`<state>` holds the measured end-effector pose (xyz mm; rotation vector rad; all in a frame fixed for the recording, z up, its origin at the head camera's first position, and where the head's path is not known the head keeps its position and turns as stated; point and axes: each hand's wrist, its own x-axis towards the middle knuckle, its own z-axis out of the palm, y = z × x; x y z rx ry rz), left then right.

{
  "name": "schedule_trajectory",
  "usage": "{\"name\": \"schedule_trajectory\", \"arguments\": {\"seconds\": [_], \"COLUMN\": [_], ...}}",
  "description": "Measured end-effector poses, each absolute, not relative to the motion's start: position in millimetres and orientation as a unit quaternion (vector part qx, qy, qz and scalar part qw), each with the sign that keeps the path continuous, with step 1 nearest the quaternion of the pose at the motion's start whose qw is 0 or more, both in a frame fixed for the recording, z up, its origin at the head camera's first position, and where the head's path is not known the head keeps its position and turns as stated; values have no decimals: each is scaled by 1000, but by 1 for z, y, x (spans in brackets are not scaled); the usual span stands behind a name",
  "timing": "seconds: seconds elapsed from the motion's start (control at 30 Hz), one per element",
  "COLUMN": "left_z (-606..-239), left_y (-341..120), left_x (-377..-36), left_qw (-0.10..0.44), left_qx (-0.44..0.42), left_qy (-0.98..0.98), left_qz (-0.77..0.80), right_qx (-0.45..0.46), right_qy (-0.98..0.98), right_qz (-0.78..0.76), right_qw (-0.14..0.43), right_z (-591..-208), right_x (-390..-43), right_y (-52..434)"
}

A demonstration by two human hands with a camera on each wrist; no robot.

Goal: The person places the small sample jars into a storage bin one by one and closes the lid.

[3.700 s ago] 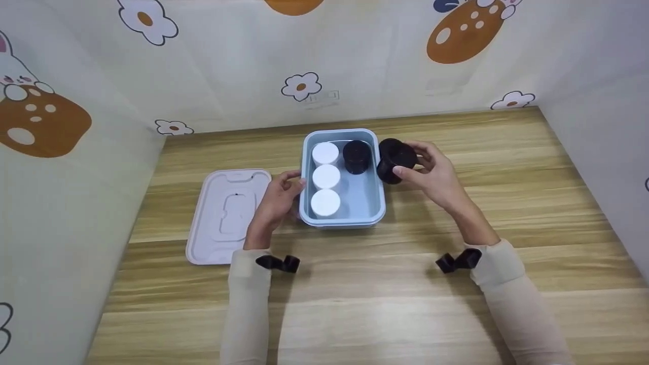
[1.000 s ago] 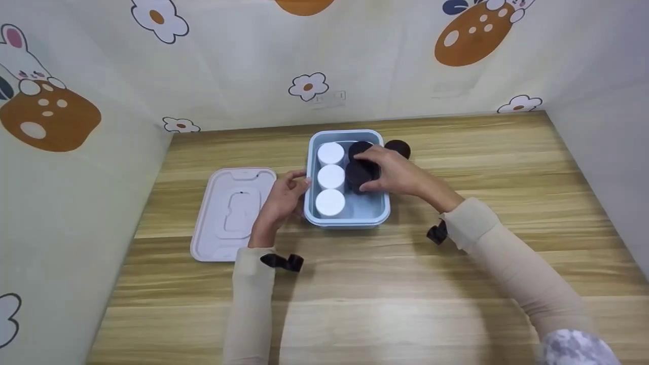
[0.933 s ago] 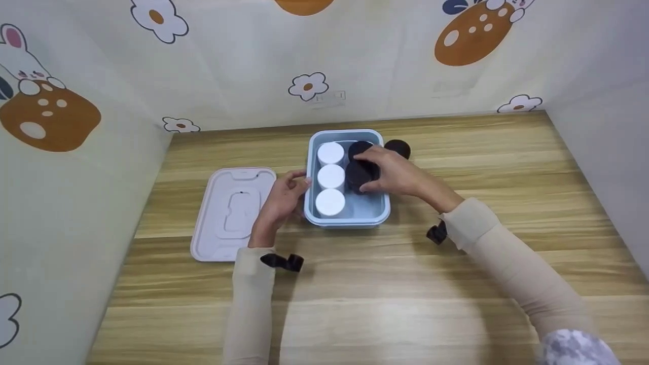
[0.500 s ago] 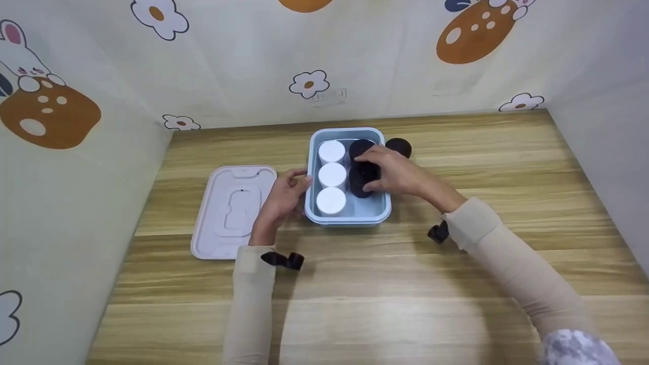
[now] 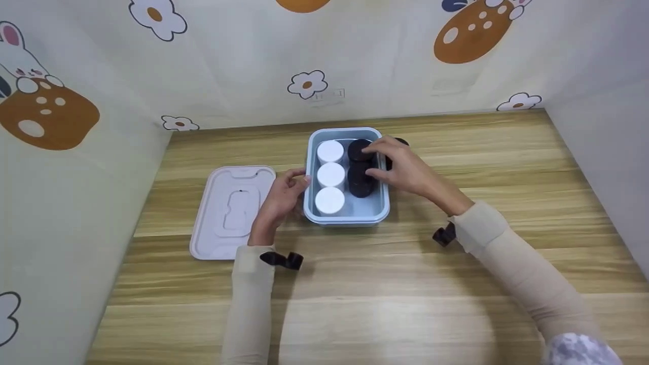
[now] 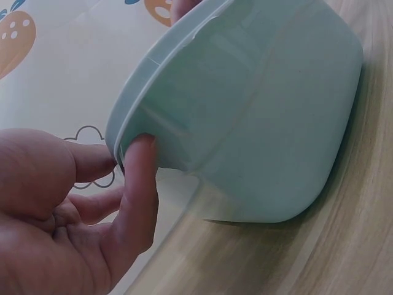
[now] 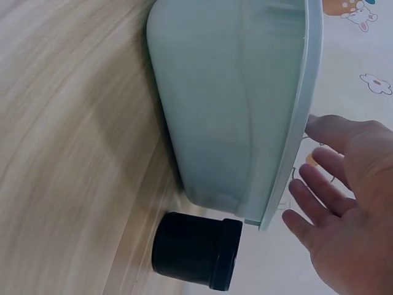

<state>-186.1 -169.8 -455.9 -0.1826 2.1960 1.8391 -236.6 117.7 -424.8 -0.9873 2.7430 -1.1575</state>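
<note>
A light blue plastic box (image 5: 348, 221) holds three white round-topped jars (image 5: 330, 201) in its left row. Along its right side stand two black jars (image 5: 361, 186), one behind the other. My left hand (image 5: 281, 199) grips the box's left rim, a finger under the edge in the left wrist view. Over the right rim, my right hand (image 5: 405, 165) has its fingers spread, the tips above the black jars. Another lidded black jar (image 7: 193, 251) stands on the table just outside the box; in the head view my right hand mostly hides it.
A pale lid (image 5: 223, 213) lies flat on the table left of the box, partly behind my left hand. The wood-grain table (image 5: 355, 304) meets walls (image 5: 243, 66) printed with flowers and rabbits at the back and sides.
My right hand brought a black jar from the right into the box behind the rim, set it in front of the first, let go and drew back rightward. My left hand stayed on the rim.
</note>
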Motion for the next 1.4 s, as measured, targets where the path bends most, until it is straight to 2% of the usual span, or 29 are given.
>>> {"name": "schedule_trajectory", "arguments": {"seconds": [0.23, 0.53, 0.67, 0.9, 1.2, 1.4], "left_z": [-456, -457, -458, -459, -458, -457], "left_y": [-170, -171, -170, -171, -170, -170], "left_x": [-187, -187, -187, -186, -187, -187], "left_qw": [139, 137, 128, 121, 126, 126], "left_qx": [-66, -67, -61, -50, -59, -58], "left_qy": [759, 766, 765, 760, 768, 767], "left_qz": [632, 624, 628, 636, 625, 626], "right_qx": [-280, -266, -255, -218, -177, -153], "right_qy": [871, 856, 855, 865, 870, 852], "right_qz": [-403, -428, -432, -440, -461, -500], "right_qw": [-27, -114, -132, -100, -3, 35], "right_z": [-429, -441, -447, -457, -473, -479], "right_x": [-239, -247, -252, -260, -272, -278], "right_y": [125, 139, 147, 160, 170, 173]}}
